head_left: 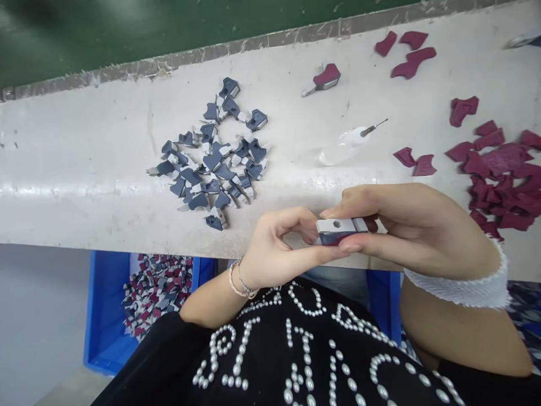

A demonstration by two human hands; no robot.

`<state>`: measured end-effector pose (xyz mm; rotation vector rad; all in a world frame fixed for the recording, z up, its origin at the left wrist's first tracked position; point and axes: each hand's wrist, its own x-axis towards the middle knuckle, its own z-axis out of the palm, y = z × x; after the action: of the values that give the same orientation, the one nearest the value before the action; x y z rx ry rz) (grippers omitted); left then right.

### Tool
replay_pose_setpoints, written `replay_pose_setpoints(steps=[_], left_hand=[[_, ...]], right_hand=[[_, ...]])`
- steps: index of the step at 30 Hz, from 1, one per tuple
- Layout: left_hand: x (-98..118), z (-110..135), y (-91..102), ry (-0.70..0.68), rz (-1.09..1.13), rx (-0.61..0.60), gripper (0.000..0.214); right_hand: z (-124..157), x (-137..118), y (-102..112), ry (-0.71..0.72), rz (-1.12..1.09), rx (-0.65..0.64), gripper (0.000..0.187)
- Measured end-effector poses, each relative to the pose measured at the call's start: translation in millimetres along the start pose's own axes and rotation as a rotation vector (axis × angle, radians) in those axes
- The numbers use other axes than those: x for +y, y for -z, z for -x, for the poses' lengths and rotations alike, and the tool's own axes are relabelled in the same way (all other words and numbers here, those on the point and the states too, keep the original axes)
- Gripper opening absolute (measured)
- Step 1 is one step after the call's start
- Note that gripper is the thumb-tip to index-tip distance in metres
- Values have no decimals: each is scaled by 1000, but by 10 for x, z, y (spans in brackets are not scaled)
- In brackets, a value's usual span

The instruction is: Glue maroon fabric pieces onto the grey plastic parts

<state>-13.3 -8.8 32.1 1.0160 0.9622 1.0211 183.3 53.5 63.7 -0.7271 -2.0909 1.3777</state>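
Left hand (273,248) and right hand (416,225) pinch a layered plastic part (329,226), right of the blue-gray pile (212,160). Likely fitting; even pressure needed next.

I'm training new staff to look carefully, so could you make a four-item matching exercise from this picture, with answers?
1. Left hand
2. Right hand
3. Small part
4. Clear bottle

A. Lying on the table
B. White band at its wrist
C. Held in both hands
D. Bracelets at its wrist

Right pairs: 1-D, 2-B, 3-C, 4-A
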Motion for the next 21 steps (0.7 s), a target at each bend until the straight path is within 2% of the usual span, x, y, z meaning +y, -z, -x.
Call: replay_pose_setpoints(steps=[4,7,10,13,18,21], left_hand=[[-5,4,34,97,92,-51,24],[92,-11,73,146,-67,-103,20],[205,-30,101,89,-261,-171,23],[257,-38,112,-2,-342,-178,23],[250,-16,111,-77,-385,-177,21],[238,-8,108,-86,-370,-191,23]], right_hand=[[28,-7,28,-44,4,-48,23],[57,-11,51,-56,26,-113,26],[74,-9,66,-39,-11,-131,26],[74,-10,71,-61,-55,-114,30],[88,-11,92,-120,-115,-125,37],[92,10,110,-65,-143,-136,41]])
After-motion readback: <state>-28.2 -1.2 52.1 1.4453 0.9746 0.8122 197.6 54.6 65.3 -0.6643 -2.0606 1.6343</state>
